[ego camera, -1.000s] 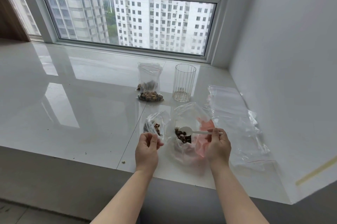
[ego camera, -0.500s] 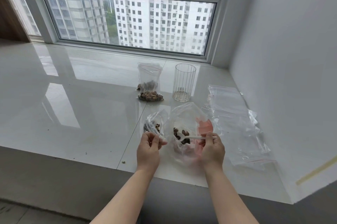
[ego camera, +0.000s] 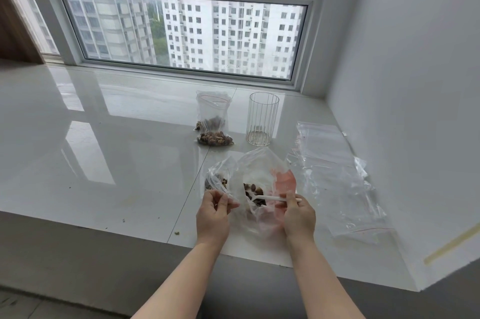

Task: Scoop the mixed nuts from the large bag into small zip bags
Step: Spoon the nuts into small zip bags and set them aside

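The large clear bag (ego camera: 262, 168) with a pink patch lies open near the sill's front edge, brown mixed nuts (ego camera: 253, 190) inside it. My right hand (ego camera: 298, 217) grips a white plastic spoon (ego camera: 272, 198) by the handle, its bowl down among those nuts. Left of it, my left hand (ego camera: 213, 215) pinches the rim of a small zip bag (ego camera: 218, 178) holding a few nuts. Farther back a filled small zip bag (ego camera: 213, 124) stands upright.
A ribbed clear glass (ego camera: 262, 118) stands beside the filled bag. A pile of flat unused zip bags (ego camera: 335, 178) lies to the right against the white wall. The glossy white sill (ego camera: 104, 150) drops off just in front of my wrists; crumbs dot its front edge.
My right hand has drawn closer to me and lowered the spoon's bowl into the nuts in the large bag. The left hand keeps its hold on the small bag.
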